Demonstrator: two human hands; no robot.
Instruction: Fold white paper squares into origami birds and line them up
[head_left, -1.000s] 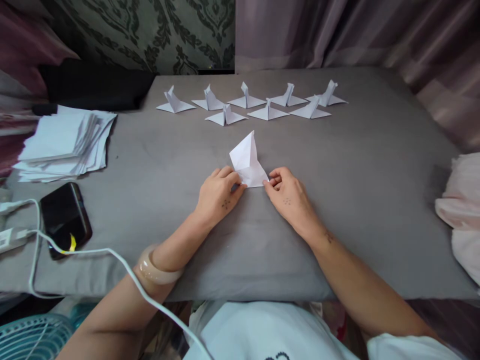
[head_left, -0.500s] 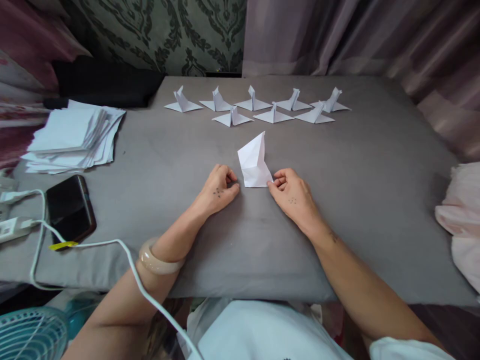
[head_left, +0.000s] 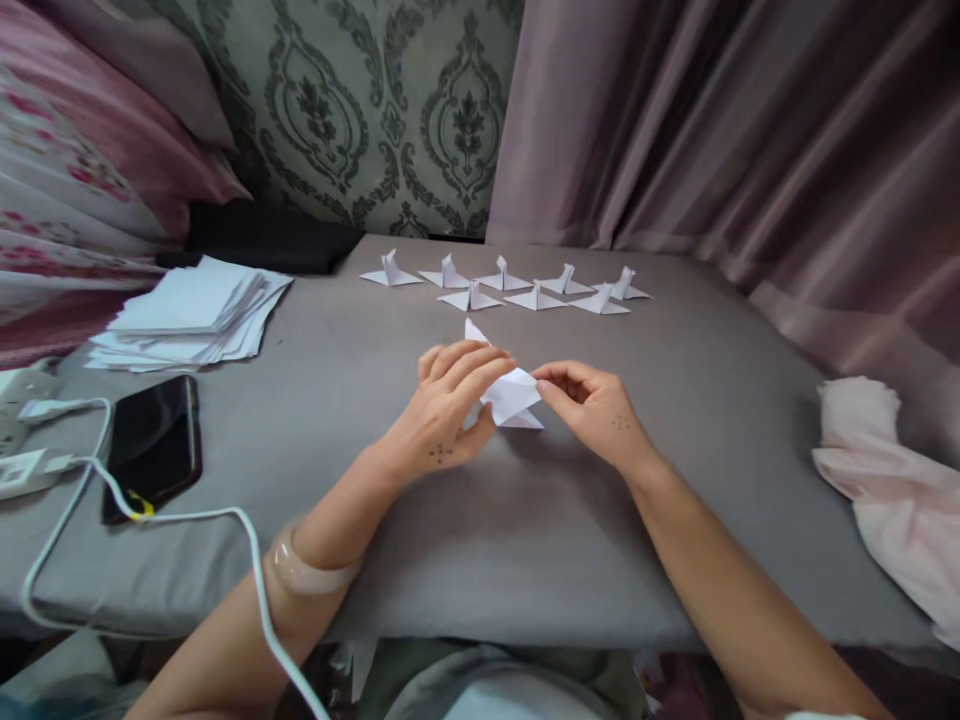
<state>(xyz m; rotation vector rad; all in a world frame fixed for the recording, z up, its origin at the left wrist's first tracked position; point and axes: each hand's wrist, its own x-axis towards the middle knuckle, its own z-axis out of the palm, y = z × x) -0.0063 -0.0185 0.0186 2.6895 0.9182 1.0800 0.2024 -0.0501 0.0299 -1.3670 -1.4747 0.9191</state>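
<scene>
A half-folded piece of white paper [head_left: 511,398] is held just above the grey table [head_left: 375,520] near its middle. My left hand [head_left: 444,410] wraps its fingers over the paper's left side. From the right, my right hand [head_left: 592,408] pinches the paper's edge between thumb and fingers. Several finished folded paper figures [head_left: 504,284] stand in two rows on the far part of the table.
A loose stack of white sheets [head_left: 191,315] lies at the far left. A black phone [head_left: 155,442] with a white cable [head_left: 157,520] sits at the left edge. Pink cloth [head_left: 885,480] lies at the right. Curtains and a patterned wall close the back.
The paper lay on the table with my hands at its lower corners; my left hand briefly let go. Both hands now hold it lifted. The camera has tilted up.
</scene>
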